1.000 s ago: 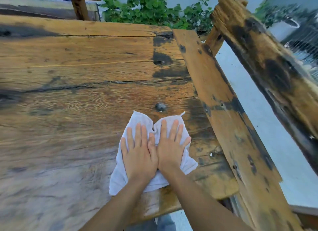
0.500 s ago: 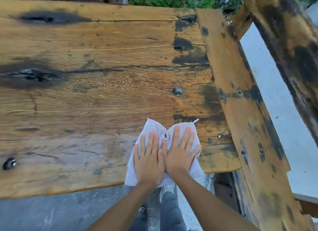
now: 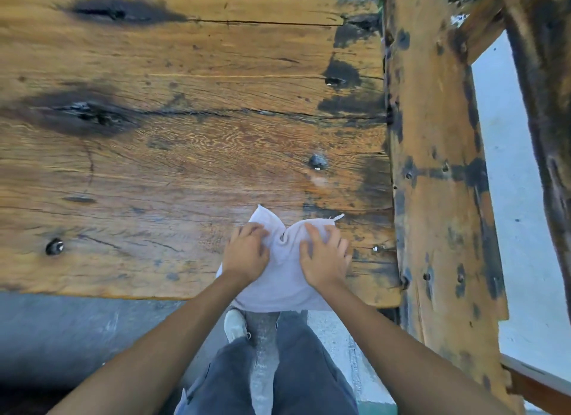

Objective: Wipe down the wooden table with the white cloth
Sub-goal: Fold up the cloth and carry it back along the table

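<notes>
The hands have split apart since half a second ago, and the flat fingers are curling now: the left hand (image 3: 245, 254) and right hand (image 3: 324, 258) each bunch up a side of the white cloth (image 3: 282, 278). It's rumpled, puckered into a fold between them. It sits at the wooden table's (image 3: 185, 155) near edge, its hem hanging over.
</notes>
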Demonstrator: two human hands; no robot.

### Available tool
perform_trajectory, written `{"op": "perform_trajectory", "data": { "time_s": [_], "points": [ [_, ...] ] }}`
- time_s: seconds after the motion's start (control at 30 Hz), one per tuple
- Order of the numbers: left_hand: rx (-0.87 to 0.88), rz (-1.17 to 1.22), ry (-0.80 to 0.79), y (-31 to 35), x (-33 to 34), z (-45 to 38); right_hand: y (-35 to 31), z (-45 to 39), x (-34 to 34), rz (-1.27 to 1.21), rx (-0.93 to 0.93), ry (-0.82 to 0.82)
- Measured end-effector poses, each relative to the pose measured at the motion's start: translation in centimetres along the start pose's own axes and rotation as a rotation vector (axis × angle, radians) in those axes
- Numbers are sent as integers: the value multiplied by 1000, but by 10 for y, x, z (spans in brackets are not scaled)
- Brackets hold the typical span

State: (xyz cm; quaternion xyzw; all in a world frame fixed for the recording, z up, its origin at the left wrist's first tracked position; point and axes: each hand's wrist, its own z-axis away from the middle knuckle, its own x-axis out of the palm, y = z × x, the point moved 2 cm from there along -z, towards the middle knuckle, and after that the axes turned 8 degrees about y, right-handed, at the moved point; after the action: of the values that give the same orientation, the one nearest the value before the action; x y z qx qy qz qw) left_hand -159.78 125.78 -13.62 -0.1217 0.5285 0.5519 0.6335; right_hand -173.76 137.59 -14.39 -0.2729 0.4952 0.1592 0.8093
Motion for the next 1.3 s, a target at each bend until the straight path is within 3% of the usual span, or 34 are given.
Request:
{"op": "perform_trajectory", "data": {
  "time_s": [0.13, 0.23, 0.3, 0.47, 0.53, 0.73, 1.0, 1.2, 1.3],
  "points": [
    [81, -138, 61, 27, -26, -34, 22, -32, -37, -73, -160, -56],
    [189, -249, -96, 35, -31, -55, 28, -53, -51, -8, -242, -144],
    [185, -335, -182, 33, -29, -62, 32, -63, -54, -10, -214, -245],
    [136, -395, -133, 6, -37, -64, 36, -64, -58, -101, -104, -257],
    [129, -326, -131, -9, -47, -61, 37, -58, -62, -195, -80, -217],
    [83, 177, -100, -39, -132, -58, 25, -65, -117, -457, -84, -129],
    [100, 480, 210, -13, -245, -57, -20, -87, -215, -539, -250, 53],
    [130, 526, 387, 6, -297, -52, -45, -92, -261, -533, -346, 197],
    [171, 496, 384, 4, -304, -50, -45, -87, -267, -556, -370, 222]
  ]
}}
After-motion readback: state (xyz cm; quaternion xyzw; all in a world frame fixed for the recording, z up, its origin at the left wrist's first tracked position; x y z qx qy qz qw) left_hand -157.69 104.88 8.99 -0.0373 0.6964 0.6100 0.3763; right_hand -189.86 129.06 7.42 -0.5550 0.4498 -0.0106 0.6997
